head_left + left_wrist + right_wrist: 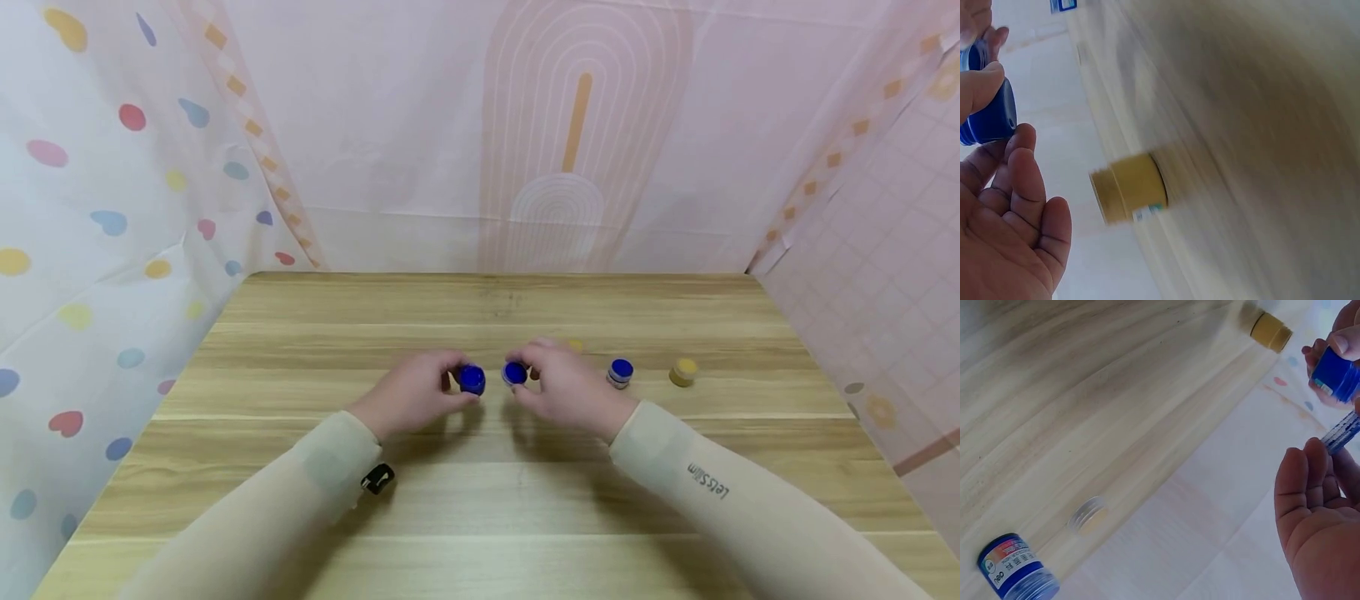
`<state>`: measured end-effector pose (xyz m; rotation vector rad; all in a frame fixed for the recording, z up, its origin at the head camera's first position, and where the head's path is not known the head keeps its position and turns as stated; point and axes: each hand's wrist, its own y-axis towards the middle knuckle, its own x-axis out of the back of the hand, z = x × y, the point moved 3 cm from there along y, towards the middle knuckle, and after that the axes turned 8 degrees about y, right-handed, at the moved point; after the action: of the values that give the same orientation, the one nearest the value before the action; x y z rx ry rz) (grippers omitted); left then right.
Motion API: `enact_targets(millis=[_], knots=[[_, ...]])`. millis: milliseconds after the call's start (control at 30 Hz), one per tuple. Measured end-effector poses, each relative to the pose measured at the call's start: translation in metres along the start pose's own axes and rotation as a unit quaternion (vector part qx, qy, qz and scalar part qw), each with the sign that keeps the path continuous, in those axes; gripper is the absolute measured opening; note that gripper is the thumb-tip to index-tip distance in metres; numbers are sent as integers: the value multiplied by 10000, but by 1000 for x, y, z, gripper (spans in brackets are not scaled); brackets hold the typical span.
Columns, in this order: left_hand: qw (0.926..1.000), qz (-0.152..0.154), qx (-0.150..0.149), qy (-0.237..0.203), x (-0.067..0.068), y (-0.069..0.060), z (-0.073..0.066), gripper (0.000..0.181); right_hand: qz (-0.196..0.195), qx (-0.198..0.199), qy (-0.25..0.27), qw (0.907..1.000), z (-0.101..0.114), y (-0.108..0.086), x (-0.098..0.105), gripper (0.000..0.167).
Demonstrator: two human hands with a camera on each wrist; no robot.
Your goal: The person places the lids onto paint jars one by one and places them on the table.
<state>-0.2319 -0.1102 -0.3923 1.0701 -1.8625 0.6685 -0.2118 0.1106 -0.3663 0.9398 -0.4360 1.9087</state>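
Observation:
My left hand (pixel 416 390) pinches a small blue paint jar (pixel 472 380) between thumb and fingers, above the table. Its lid is off, and blue paint shows at the mouth. Close beside it, my right hand (pixel 567 387) pinches a round ridged lid (pixel 513 373), blue on the face toward the head camera. In the right wrist view the lid (pixel 1342 432) is apart from the jar (pixel 1334 375). A yellow paint jar (pixel 1130 189) stands near the left hand in the left wrist view; the head view mostly hides it behind the right hand.
Right of my hands stand another blue paint jar (pixel 619 373) and a yellow one (pixel 684 372). A loose yellowish lid (pixel 1088 514) lies on the wooden table (pixel 480 500). Patterned cloth (pixel 405 150) hangs behind the table and at both sides.

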Motion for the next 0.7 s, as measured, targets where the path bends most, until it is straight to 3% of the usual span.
enact_targets(millis=[200, 700], knots=[[9996, -59, -268, 9, -10, 6, -11, 22, 19, 130, 137, 9998, 5, 0, -2, 31], [9980, -119, -598, 148, -20, 7, -26, 39, 62, 626, 14, 9980, 13, -3, -10, 33]])
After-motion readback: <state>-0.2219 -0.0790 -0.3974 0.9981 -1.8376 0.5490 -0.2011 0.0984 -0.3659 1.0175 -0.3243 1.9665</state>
